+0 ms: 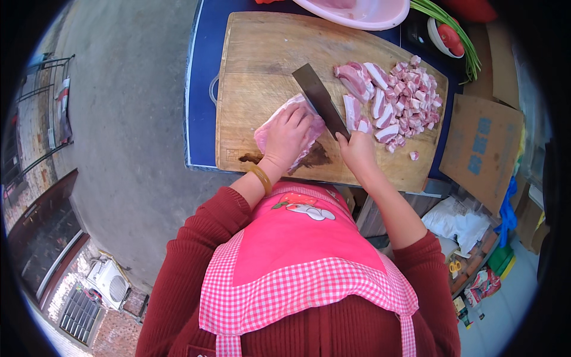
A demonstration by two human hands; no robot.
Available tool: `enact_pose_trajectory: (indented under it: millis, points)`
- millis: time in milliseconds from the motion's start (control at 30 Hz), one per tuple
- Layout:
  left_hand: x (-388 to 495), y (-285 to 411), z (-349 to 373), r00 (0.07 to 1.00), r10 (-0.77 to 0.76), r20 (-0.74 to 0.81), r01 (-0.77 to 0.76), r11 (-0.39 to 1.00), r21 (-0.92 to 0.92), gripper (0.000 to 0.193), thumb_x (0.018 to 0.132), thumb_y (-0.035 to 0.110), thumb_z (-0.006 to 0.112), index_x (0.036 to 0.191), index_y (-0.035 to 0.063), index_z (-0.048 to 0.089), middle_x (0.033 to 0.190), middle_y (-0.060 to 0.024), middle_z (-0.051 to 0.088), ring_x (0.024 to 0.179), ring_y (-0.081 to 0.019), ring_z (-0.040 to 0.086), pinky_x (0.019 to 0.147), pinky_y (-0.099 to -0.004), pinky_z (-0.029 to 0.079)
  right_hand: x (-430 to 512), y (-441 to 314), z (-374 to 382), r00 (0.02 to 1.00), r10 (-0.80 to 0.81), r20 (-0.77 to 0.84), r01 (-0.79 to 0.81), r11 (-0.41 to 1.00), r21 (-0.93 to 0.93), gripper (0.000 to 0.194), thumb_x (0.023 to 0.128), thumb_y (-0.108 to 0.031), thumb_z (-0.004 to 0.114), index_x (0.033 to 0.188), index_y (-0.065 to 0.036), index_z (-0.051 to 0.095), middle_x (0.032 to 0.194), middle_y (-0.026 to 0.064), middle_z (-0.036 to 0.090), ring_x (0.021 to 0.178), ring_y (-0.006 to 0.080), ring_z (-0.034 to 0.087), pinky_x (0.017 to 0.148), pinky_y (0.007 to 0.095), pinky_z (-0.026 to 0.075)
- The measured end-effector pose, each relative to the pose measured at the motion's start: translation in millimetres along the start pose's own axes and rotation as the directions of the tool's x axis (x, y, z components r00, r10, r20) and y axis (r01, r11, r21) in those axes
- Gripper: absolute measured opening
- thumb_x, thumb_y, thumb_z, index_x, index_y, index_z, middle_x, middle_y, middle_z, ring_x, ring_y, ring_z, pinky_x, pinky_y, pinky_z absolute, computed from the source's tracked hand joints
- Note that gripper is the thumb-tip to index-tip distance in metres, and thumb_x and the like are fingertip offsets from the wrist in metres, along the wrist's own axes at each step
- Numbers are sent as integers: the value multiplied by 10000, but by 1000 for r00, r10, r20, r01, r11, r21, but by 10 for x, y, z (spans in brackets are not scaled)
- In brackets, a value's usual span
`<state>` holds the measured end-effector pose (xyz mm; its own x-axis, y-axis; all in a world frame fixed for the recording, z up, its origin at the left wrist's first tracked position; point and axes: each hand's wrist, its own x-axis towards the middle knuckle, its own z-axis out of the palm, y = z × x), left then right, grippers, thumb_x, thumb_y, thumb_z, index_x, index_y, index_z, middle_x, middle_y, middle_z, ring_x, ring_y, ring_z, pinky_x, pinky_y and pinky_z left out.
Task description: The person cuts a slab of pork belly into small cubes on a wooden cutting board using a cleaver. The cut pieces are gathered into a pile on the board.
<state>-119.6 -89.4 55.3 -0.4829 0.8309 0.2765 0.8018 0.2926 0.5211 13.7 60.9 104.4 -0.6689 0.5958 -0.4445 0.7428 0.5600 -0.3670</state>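
My left hand point(287, 136) presses down on a slab of raw pork belly point(266, 129), its fingers bent near the meat's right edge. In my right hand point(358, 151) is the handle of a Chinese cleaver point(317, 96). The dark blade slants up and to the left, along the slab's right edge; whether it cuts into the meat I cannot tell. Both lie over a wooden cutting board point(276, 53). To the blade's right are thick pork strips point(357, 80) and a heap of diced pork point(415, 100). One small cube point(414, 155) sits apart, close to the board's right edge.
A pink plastic basin point(379, 20) holding meat stands beyond the board. Green stalks point(464, 44) lie beside a white bowl point(435, 38) of tomatoes point(449, 36). At right is a cardboard box flap point(482, 147) bearing writing. The table's blue cover point(200, 111) shows left of the board.
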Motion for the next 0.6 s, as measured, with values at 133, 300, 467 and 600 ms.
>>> enact_pose_trajectory:
  millis: [133, 300, 467, 600]
  points:
    - [-14, -20, 17, 1000, -8, -9, 7, 999, -47, 307, 719, 153, 705, 1012, 78, 655, 1119, -82, 609, 1152, -294, 555, 947, -421, 493, -219, -10, -66, 998, -54, 32, 57, 994, -90, 306, 900, -226, 637, 783, 48, 707, 734, 287, 662, 715, 449, 677, 674, 524, 542]
    - [-27, -10, 40, 999, -32, 12, 33, 998, -49, 321, 716, 156, 704, 1023, 77, 652, 1124, -91, 608, 1152, -298, 555, 943, -415, 496, 232, -479, 155, 995, -97, -4, 95, 987, -132, 273, 898, -186, 601, 787, 35, 718, 777, 283, 683, 744, 436, 696, 714, 509, 563]
    - [-17, 14, 24, 999, -33, 12, 34, 995, -88, 331, 727, 122, 695, 1051, 62, 659, 1148, -120, 615, 1132, -329, 570, 962, -430, 485, 411, -567, 115, 981, -171, -92, 170, 985, -16, 385, 928, -266, 603, 783, 78, 700, 770, 310, 662, 750, 473, 675, 704, 524, 553]
    - [-4, -10, 32, 1000, -23, 18, 23, 1000, -19, 297, 726, 166, 700, 1007, 82, 660, 1113, -97, 612, 1135, -298, 561, 939, -412, 499, -222, -139, -33, 999, 2, 35, 1, 997, -83, 352, 909, -263, 651, 794, 66, 700, 732, 310, 646, 731, 482, 661, 677, 538, 532]
